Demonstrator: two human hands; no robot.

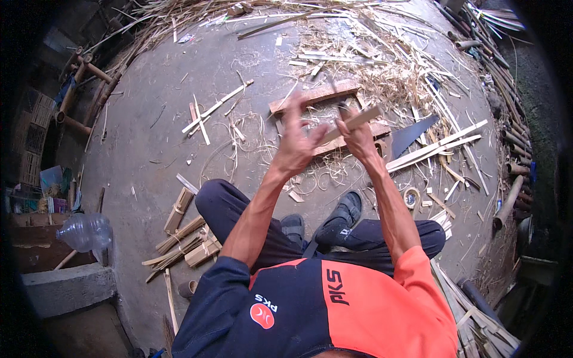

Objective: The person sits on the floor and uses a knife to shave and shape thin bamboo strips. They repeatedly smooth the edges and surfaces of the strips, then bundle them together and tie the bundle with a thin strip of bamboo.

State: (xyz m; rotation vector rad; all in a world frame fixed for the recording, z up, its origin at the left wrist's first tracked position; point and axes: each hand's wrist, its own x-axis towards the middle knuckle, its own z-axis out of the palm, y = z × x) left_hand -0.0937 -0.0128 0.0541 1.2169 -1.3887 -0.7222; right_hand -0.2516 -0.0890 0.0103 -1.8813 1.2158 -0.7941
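Observation:
Over a low wooden frame (330,95) on the floor, both my hands are raised in front of me. My left hand (294,142) has its fingers stretched and spread, smeared by motion. Its thumb is near the lower left end of a short, flat bamboo strip (365,117). My right hand (358,137) is closed round that strip, which slants up to the right. A thin dark blade (332,83), blurred and knife-like, points away from the same hand; its grip is partly hidden by the fingers.
A saw (413,135) lies right of the frame, near long pale bamboo strips (439,147) and a tape roll (410,197). Shavings (391,74) litter the far floor. Bundled bamboo pieces (182,241) lie by my left knee. A clear plastic jug (86,231) stands at far left.

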